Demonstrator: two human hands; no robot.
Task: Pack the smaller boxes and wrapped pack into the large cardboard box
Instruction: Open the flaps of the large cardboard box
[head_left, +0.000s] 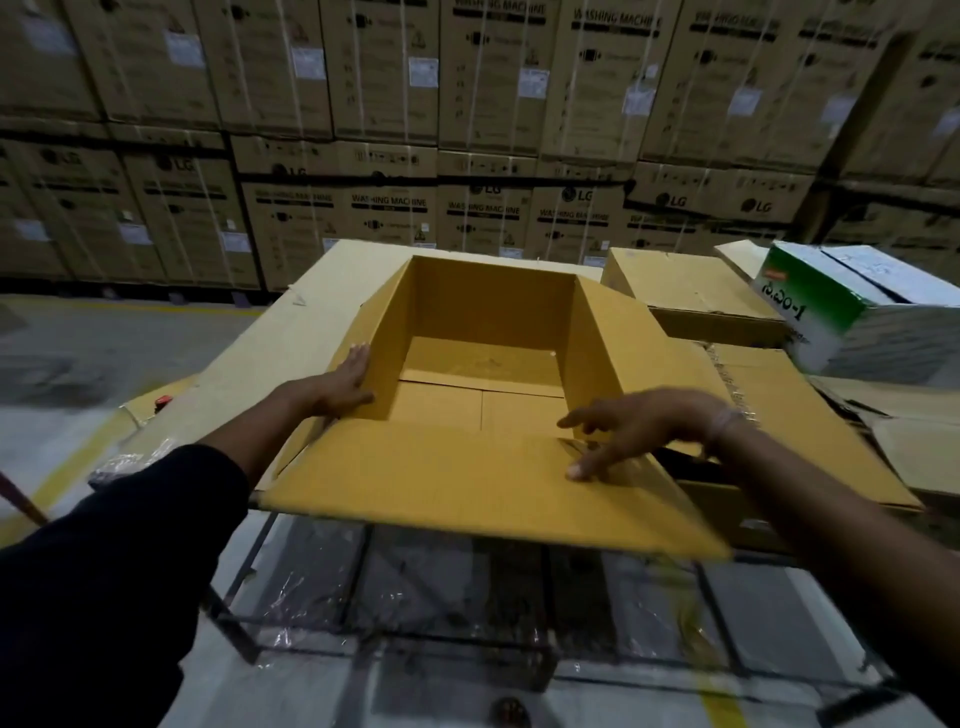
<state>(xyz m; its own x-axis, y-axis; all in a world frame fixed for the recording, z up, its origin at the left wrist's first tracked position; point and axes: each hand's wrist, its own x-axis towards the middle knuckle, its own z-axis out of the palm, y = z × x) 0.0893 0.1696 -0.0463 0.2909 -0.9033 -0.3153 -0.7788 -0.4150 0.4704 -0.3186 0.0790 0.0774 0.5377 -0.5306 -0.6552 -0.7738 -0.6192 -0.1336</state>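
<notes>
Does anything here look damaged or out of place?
A little. The flat cardboard to the right of the open box has a torn, ragged edge, and the green-and-white box sits tilted. The open box itself looks sound and empty, with the left hand on its left flap.

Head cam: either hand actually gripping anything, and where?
Nothing gripped. Left hand presses flat on the large cardboard box's left flap; right hand rests open, fingertips on the near flap.
</notes>
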